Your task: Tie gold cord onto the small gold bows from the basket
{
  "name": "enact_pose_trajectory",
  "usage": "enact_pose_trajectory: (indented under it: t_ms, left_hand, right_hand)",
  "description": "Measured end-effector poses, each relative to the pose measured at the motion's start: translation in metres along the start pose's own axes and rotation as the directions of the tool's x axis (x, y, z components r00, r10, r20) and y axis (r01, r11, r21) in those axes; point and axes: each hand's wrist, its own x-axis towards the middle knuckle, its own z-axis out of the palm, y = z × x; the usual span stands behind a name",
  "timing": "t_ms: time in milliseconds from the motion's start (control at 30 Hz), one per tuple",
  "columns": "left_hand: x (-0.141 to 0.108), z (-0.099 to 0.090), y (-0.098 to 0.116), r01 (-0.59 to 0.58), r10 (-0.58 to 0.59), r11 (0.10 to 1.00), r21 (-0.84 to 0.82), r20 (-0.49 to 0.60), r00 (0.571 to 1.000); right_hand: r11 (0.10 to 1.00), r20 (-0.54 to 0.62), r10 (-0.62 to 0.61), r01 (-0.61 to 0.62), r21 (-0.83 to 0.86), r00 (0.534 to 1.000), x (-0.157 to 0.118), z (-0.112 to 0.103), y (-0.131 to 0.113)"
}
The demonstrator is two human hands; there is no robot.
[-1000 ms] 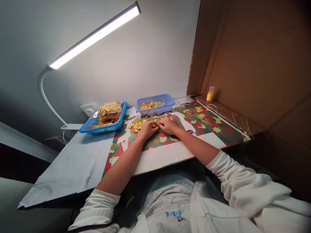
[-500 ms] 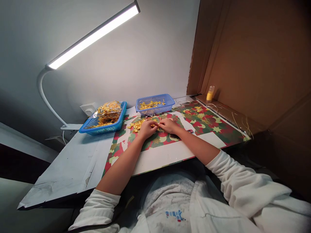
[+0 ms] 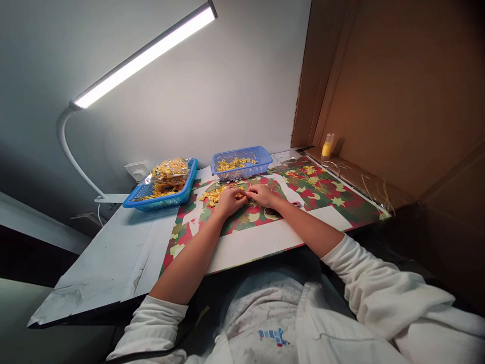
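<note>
My left hand (image 3: 230,201) and my right hand (image 3: 263,195) meet over the patterned sheet (image 3: 257,217), fingertips almost touching. Both are closed in a pinch. Whatever lies between the fingers is too small and too covered to name. Shiny gold ribbon bows (image 3: 212,196) lie in a loose pile beside and partly behind my left hand. A thin cord (image 3: 278,188) curls on the sheet beyond my right hand. Small silvery beads or bells (image 3: 237,180) sit behind the hands. A pink handle (image 3: 297,204) shows by my right wrist.
A blue basket (image 3: 192,177) at left holds gold pieces and a clear bag. Another basket (image 3: 246,169), periwinkle, contains gold bows. Yellow threads (image 3: 312,181) are spread at right. A small vial (image 3: 328,146) stands by the cardboard wall (image 3: 390,101). A lamp (image 3: 147,55) leans overhead.
My right hand's fingers have shifted slightly against the left fingertips. Both hands stay closed in almost the same place, and the baskets and bows look unmoved.
</note>
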Motion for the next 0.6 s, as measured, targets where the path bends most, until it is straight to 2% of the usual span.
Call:
enact_pose_trajectory:
  t_ms: [133, 267, 467, 600]
  left_hand:
    - [0.0005, 0.0012, -0.0019, 0.002, -0.002, 1.0, -0.014, -0.003, 1.0]
    - [0.0013, 0.0017, -0.0028, 0.002, -0.002, 0.999, -0.033, -0.009, 1.0]
    - [0.0011, 0.0008, -0.0007, -0.04, 0.041, 0.998, -0.055, 0.014, 0.999]
    - [0.0009, 0.0005, 0.0001, -0.033, 0.034, 0.998, -0.053, 0.016, 0.999]
  right_hand:
    - [0.995, -0.014, 0.021, -0.019, 0.103, 1.0, 0.0003, -0.0011, -0.002]
    - [0.991, -0.011, 0.011, -0.009, 0.13, 1.0, 0.001, -0.0019, -0.0039]
    - [0.986, -0.129, 0.112, -0.094, 0.138, 0.985, 0.003, -0.001, -0.0024]
    - [0.974, -0.1, 0.126, -0.103, 0.202, 0.987, 0.0035, -0.0022, -0.0034]
